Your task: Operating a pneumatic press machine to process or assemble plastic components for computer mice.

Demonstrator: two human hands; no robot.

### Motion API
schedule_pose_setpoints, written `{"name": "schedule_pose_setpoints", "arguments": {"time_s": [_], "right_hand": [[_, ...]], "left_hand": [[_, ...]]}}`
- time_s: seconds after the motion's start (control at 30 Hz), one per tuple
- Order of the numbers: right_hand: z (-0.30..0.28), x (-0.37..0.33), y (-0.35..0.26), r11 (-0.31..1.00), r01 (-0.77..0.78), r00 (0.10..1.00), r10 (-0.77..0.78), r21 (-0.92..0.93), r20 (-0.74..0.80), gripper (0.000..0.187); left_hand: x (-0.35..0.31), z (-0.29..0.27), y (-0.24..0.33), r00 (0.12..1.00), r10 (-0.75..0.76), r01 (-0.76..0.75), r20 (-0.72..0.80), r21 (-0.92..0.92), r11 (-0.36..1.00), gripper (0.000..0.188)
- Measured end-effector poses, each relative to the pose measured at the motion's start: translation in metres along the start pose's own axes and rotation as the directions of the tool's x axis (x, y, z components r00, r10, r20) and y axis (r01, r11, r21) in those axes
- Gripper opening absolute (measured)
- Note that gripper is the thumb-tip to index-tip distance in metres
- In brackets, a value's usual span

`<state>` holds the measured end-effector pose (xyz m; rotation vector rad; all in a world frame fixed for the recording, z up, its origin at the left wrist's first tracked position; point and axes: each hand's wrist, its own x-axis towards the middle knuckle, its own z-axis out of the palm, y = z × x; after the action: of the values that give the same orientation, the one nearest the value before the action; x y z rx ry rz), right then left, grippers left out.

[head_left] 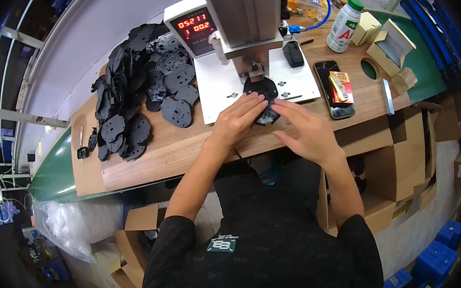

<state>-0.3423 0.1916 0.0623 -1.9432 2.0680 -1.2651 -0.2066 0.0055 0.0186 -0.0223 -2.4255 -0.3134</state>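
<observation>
Black plate (269, 87) under the head of the press (243, 16). Left hand (235, 120): fingers straight, laid over the plate; thumb hidden, grip cannot be told. Right hand (307, 131): fingers loosely spread, thumb apart, tips at plate's edge, nothing clasped. Fingers near the press head: an early stroke could pinch them; uneven pushing could skew the plate. Heaped plates (132, 80), left of press, could slide if bumped.

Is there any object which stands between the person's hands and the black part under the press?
Nothing visible does. The left hand reaches onto the black part, with the right hand at its right edge. The press overhangs only the far side.
</observation>
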Motion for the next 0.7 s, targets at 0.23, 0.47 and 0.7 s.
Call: {"name": "schedule_pose_setpoints", "arguments": {"time_s": [0.23, 0.47, 0.7], "right_hand": [[0.043, 0.004, 0.008, 0.943, -0.07, 0.995, 0.088, -0.324, 0.043, 0.058], [0.04, 0.007, 0.008, 0.935, -0.07, 0.994, 0.096, -0.347, 0.059, 0.054], [0.038, 0.012, 0.004, 0.934, -0.077, 0.99, 0.111, -0.348, 0.081, 0.054]], "left_hand": [[0.002, -0.008, -0.002, 0.999, 0.038, -0.036, 0.02, -0.054, 0.998, 0.031], [-0.039, -0.079, -0.053, 0.77, -0.593, 0.637, -0.236, 0.227, 0.737, 0.025], [-0.085, -0.09, -0.077, 0.402, -0.869, 0.859, -0.29, 0.449, 0.247, 0.08]]}}
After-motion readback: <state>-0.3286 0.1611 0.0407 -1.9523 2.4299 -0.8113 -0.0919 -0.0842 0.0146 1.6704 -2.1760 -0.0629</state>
